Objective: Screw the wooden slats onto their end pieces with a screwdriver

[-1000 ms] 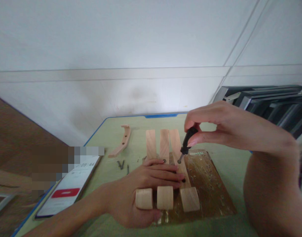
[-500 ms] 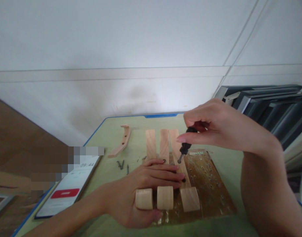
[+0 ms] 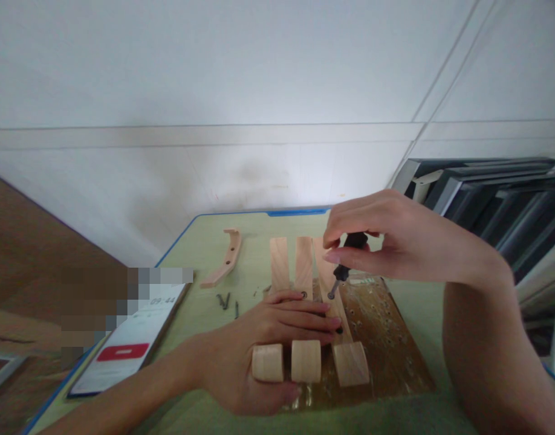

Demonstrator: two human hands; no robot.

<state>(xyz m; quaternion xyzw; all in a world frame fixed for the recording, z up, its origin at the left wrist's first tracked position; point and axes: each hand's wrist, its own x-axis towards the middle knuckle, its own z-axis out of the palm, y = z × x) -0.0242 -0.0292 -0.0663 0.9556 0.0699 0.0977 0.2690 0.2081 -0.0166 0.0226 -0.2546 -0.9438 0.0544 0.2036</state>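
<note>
Screwdriver (image 3: 341,273) pinched in right hand (image 3: 389,235), tip on screw (image 3: 331,296) in rightmost wooden piece (image 3: 342,314)

Right thumb and fingers closed round black handle, tool leaning, shaft down-left; left hand (image 3: 263,338) flat, fingers stretched across all three pieces side by side, fingertips on the rightmost near its dark hole (image 3: 339,330), thumb by the near end blocks; left piece (image 3: 280,263) and middle piece (image 3: 303,260) run parallel, near ends over scarred brown board (image 3: 389,338) on green table (image 3: 200,238); bent wooden piece with two holes (image 3: 233,257) lies apart on the left, loose screws (image 3: 222,301) near left hand, phone (image 3: 127,335) further left
</note>
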